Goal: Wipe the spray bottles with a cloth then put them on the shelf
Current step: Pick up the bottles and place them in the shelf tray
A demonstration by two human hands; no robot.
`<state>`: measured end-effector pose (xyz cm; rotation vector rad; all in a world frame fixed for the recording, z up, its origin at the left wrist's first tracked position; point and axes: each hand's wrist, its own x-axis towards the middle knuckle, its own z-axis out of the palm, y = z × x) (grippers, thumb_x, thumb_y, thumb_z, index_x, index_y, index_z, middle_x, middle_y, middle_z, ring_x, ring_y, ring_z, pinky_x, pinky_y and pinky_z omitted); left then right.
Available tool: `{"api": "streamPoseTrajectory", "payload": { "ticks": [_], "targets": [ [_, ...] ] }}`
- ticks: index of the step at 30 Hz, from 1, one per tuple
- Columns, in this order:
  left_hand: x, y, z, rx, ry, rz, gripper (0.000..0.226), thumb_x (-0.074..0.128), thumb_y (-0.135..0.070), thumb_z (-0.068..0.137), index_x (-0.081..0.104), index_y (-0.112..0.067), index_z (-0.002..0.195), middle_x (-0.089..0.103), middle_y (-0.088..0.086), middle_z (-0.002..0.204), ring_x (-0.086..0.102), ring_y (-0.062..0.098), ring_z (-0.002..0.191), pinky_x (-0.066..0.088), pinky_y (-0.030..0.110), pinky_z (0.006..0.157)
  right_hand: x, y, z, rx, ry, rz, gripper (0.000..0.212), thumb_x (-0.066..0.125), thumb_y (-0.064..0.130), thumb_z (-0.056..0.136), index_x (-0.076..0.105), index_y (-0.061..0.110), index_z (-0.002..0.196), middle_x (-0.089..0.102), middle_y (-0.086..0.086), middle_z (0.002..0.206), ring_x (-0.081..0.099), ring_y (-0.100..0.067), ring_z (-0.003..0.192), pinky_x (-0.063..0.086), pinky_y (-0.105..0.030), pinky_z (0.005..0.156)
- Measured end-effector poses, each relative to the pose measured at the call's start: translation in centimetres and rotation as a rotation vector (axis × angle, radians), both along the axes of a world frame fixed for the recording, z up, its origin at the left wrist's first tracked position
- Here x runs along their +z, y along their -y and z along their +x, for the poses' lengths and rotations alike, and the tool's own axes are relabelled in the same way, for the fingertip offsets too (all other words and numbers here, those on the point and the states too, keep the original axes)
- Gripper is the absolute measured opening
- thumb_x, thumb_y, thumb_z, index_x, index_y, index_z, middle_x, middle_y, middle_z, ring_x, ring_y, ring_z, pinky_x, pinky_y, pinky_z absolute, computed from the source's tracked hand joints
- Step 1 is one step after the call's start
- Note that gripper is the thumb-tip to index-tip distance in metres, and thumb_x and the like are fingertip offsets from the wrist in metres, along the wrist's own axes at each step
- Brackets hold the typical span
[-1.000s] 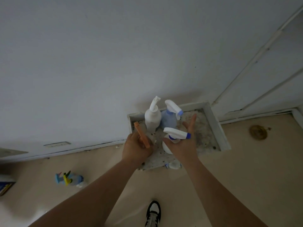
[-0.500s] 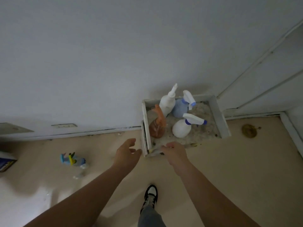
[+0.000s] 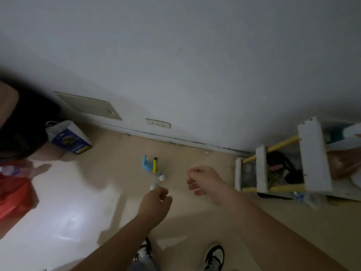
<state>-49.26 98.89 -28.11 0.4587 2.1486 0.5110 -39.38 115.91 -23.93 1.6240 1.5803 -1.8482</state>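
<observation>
Spray bottles lie on floor near left hand.

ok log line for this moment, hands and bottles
left hand: curled, empty | right hand: curled, empty | spray bottles: on floor ahead, untouched | shelf: right, by wall
</observation>
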Motion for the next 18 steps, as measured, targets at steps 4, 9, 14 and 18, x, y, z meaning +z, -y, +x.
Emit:
{"api": "streamPoseTrajectory", "payload": {
  "ticks": [4, 9, 14, 18],
  "targets": [
    [-10.4, 4.1, -4.5, 0.003, 0.063, -0.107, 0.024, 0.067, -0.034, 0.093, 0.071, -0.02, 0.113, 0.07, 0.001, 0.107, 0.066, 0.02, 0.1, 0.054, 0.031, 0.091, -10.7, 3.6, -3.6, 0.108, 0.016, 0.031, 0.013, 0.062, 0.026, 0.099, 0.069, 0.016, 0.095, 0.073, -0.01, 0.089, 0.064, -0.02, 0.074, 0.049, -0.032, 0.064],
    [-26.8, 5.7, -10.1, -0.08, -0.043, -0.134, 0.043, 0.072, -0.042, 0.089, 0.067, -0.019, 0.124, 0.067, -0.002, 0.113, 0.064, 0.018, 0.106, 0.051, 0.028, 0.092, -28.7, 5.6, -6.1, 0.301, 0.011, 0.243, 0.01, 0.064, 0.023, 0.093, 0.07, 0.016, 0.092, 0.07, -0.008, 0.088, 0.065, -0.026, 0.082, 0.054, -0.036, 0.074],
    [-42.9, 5.1, -13.3, -0.194, -0.078, -0.09, 0.084, 0.077, -0.056, 0.079, 0.044, -0.025, 0.15, 0.048, -0.002, 0.151, 0.052, 0.018, 0.133, 0.045, 0.033, 0.11, -43.9, 5.5, -9.6, 0.446, -0.01, 0.369, 0.049, 0.069, 0.026, 0.095, 0.056, 0.014, 0.141, 0.058, -0.009, 0.135, 0.059, -0.026, 0.125, 0.048, -0.035, 0.101],
    [-52.4, 4.5, -13.2, -0.299, -0.122, 0.037, 0.065, 0.078, -0.053, 0.08, 0.057, -0.034, 0.138, 0.056, -0.012, 0.14, 0.053, 0.008, 0.128, 0.041, 0.024, 0.11, -52.5, 5.5, -11.1, 0.521, -0.085, 0.413, 0.048, 0.071, 0.022, 0.094, 0.058, 0.016, 0.14, 0.056, -0.004, 0.128, 0.057, -0.019, 0.119, 0.044, -0.029, 0.094]
  ]
}}
